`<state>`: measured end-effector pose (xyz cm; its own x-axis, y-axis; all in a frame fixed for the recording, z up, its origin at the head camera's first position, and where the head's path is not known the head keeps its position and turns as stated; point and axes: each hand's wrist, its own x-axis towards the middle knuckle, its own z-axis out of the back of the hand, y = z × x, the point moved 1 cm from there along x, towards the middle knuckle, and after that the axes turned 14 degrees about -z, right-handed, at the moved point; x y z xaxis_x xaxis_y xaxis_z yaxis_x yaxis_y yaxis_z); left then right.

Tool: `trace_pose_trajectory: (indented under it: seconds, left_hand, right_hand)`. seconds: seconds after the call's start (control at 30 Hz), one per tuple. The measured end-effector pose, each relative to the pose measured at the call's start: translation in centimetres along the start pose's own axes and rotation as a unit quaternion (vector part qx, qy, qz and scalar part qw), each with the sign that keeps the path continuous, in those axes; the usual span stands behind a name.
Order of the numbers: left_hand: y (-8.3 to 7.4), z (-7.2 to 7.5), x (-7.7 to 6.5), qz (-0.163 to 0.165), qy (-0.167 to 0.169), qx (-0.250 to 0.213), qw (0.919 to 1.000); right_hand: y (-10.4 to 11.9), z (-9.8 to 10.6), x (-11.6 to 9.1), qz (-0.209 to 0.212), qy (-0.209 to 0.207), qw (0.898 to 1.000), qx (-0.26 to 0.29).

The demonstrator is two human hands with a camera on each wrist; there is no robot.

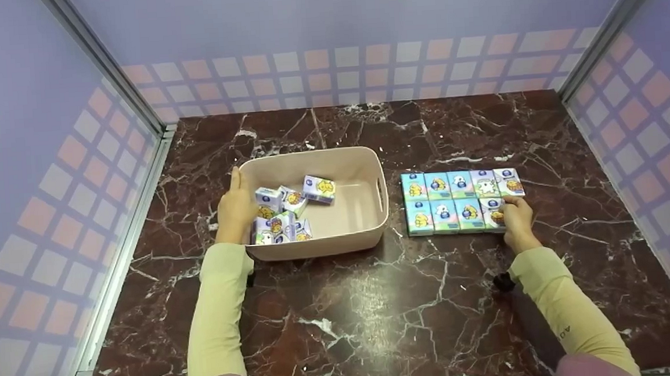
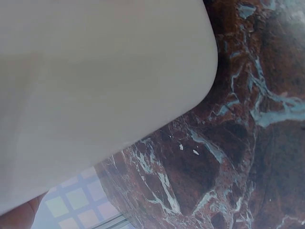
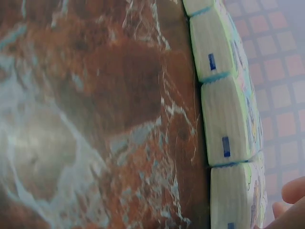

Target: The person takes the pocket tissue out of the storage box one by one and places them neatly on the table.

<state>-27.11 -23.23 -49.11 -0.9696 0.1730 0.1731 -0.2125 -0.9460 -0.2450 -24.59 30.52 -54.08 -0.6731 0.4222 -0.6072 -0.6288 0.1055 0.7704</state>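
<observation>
A beige plastic bin (image 1: 315,248) stands on the table with several small tissue packs (image 1: 319,189) heaped loosely in its left part. My left hand (image 1: 236,212) lies along the bin's left end, fingers straight against the rim. In the left wrist view the bin's pale wall (image 2: 109,86) takes up much of the picture, a finger (image 2: 21,214) beside it. To the right, printed tissue packs (image 1: 444,216) lie in two tight rows. My right hand (image 1: 518,220) pinches the near row's rightmost visible pack (image 1: 492,214) at its right edge, hiding part of it.
The table (image 1: 372,313) is dark red marble with white veins. Purple panels with pink and white checks (image 1: 345,74) enclose it at the back and both sides. Between the bin and the pack rows lies a narrow strip of tabletop.
</observation>
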Motion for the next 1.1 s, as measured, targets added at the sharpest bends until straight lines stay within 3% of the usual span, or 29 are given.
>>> trace_pose_trajectory:
  seconds: [0.3, 0.53, 0.63, 0.73, 0.83, 0.97, 1.1]
  left_hand:
    - [0.0, 0.0, -0.1, -0.004, -0.003, 0.004, 1.0]
    - [0.0, 0.0, -0.1, -0.005, -0.006, 0.005, 1.0]
    - [0.0, -0.1, -0.1, -0.003, -0.006, 0.001, 1.0]
    - [0.0, -0.1, -0.1, -0.002, -0.007, -0.003, 1.0]
    - [0.0, 0.0, -0.2, -0.001, -0.006, -0.007, 1.0]
    - [0.0, 0.1, -0.2, -0.001, -0.006, -0.009, 0.9999]
    - [0.0, 0.0, -0.2, -0.001, -0.007, -0.009, 0.9999]
  right_hand:
    - [-0.5, -0.1, 0.5, 0.002, -0.028, 0.998, 0.06]
    - [0.5, -0.9, -0.3, 0.053, -0.065, 0.992, 0.09]
    - [1.4, -1.7, -1.0, 0.089, -0.059, 0.99, 0.093]
    - [2.4, -2.9, -2.1, 0.134, -0.014, 0.987, 0.086]
    - [3.1, -4.3, -3.4, 0.181, 0.069, 0.978, 0.079]
    - [3.7, -6.5, -5.3, 0.218, 0.185, 0.957, 0.043]
    - [3.8, -8.8, -7.0, 0.232, 0.271, 0.934, -0.01]
